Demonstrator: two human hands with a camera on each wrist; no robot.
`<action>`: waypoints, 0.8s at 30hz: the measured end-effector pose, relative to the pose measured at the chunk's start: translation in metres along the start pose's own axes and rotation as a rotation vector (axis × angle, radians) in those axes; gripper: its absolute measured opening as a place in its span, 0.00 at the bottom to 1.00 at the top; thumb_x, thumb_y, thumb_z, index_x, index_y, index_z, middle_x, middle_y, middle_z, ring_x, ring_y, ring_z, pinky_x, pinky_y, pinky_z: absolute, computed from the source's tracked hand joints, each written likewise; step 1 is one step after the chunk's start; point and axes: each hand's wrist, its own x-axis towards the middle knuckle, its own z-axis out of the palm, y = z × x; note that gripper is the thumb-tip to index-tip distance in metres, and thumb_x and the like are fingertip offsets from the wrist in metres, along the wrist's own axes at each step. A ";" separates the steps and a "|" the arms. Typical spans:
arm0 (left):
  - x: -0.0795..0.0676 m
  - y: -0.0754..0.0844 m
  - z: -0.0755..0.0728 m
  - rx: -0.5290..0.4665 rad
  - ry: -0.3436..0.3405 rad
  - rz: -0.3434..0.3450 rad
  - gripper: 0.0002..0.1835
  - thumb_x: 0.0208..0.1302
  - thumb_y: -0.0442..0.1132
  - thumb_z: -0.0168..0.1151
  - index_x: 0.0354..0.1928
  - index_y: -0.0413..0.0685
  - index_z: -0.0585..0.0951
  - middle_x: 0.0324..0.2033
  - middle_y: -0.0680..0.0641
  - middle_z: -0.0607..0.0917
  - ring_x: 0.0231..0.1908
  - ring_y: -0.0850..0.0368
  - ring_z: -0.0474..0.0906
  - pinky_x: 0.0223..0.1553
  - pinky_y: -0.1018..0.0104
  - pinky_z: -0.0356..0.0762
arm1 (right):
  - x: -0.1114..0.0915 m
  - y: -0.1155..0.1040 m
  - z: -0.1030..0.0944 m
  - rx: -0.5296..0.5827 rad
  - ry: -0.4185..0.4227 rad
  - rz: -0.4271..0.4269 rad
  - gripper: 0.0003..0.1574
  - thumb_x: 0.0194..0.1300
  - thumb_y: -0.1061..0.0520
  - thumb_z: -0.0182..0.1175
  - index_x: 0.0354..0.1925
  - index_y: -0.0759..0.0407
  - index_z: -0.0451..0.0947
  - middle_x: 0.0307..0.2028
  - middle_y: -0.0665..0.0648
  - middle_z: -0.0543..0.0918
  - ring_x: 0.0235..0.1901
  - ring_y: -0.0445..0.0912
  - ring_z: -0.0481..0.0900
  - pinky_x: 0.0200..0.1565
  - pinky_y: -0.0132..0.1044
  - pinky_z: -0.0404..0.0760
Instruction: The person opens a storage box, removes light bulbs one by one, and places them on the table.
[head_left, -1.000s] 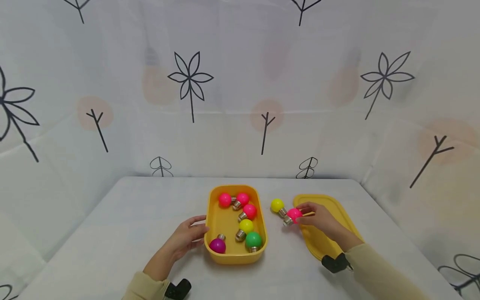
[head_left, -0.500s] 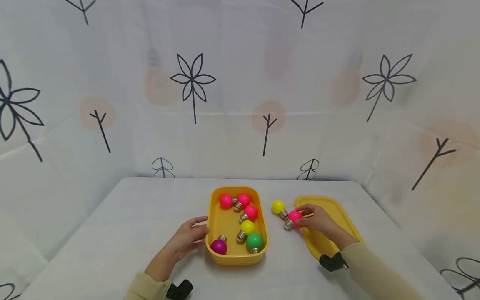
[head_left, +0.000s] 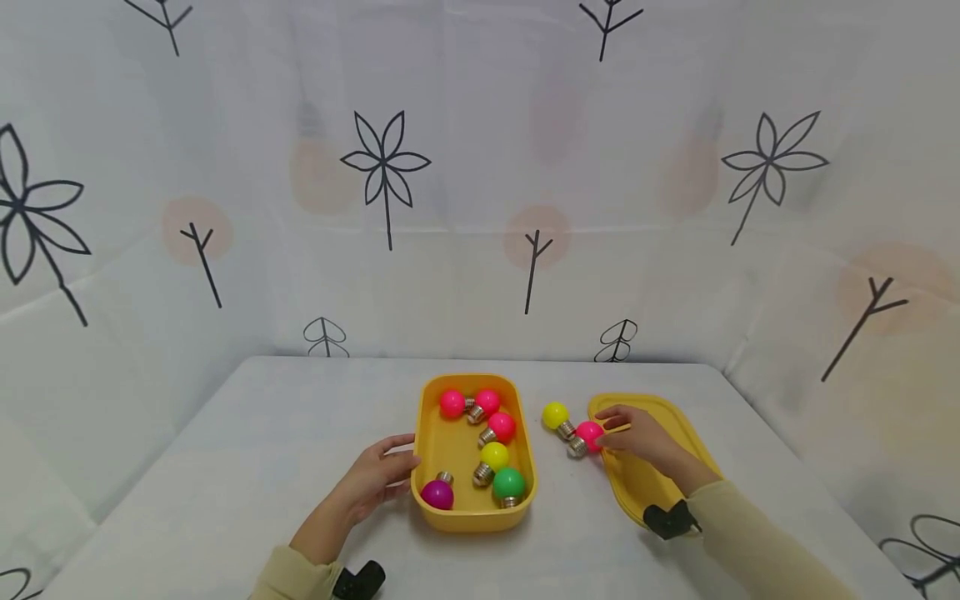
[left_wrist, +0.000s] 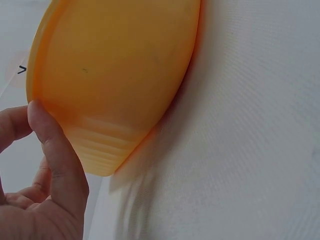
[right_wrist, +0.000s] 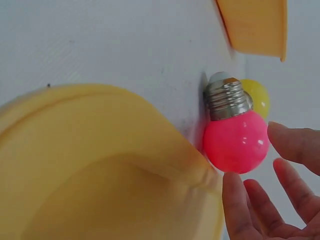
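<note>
A yellow open container [head_left: 435, 521] on the white table holds several light bulbs: pink, yellow, green [head_left: 509, 482] and purple [head_left: 437, 495]. My left hand [head_left: 375, 479] rests at its left side, thumb and fingertips against the outer wall by the rim; the left wrist view shows them meeting its edge [left_wrist: 33, 75]. Right of the container lies a pink bulb [head_left: 589, 435] with a metal screw base, beside a yellow bulb [head_left: 555, 414]. My right hand [head_left: 637, 437] is at the pink bulb, fingers spread; in the right wrist view the thumb and a fingertip lie close at its edge, and contact cannot be told.
A flat yellow lid [head_left: 663, 408] lies on the table under my right hand and forearm. A white cloth with plant drawings [head_left: 465, 283] hangs behind the table [head_left: 262, 467]. A dark wrist device [head_left: 671, 521] sits on each wrist.
My right hand's fingertips have drawn slightly away from the pink bulb, which stays where it lies. The left hand and container hold still, apart from a slight camera shift.
</note>
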 end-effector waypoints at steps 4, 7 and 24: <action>0.000 0.000 0.000 0.002 -0.001 0.004 0.28 0.61 0.40 0.62 0.61 0.40 0.67 0.48 0.40 0.79 0.36 0.53 0.79 0.39 0.62 0.80 | 0.000 -0.002 -0.007 -0.020 -0.001 -0.024 0.28 0.56 0.61 0.64 0.54 0.70 0.70 0.47 0.66 0.75 0.45 0.56 0.73 0.44 0.44 0.79; -0.001 0.000 0.000 0.003 -0.003 0.008 0.28 0.61 0.40 0.62 0.61 0.40 0.67 0.48 0.39 0.79 0.36 0.53 0.79 0.39 0.62 0.79 | -0.001 -0.008 -0.013 -0.042 -0.007 -0.045 0.29 0.57 0.59 0.64 0.55 0.70 0.70 0.48 0.67 0.75 0.46 0.57 0.72 0.45 0.45 0.78; -0.001 0.001 0.000 0.007 0.002 -0.004 0.28 0.61 0.41 0.62 0.61 0.41 0.67 0.48 0.40 0.80 0.35 0.53 0.79 0.38 0.63 0.79 | 0.007 -0.047 -0.014 -0.063 -0.042 -0.093 0.26 0.58 0.59 0.64 0.55 0.64 0.71 0.49 0.66 0.74 0.46 0.55 0.73 0.46 0.46 0.77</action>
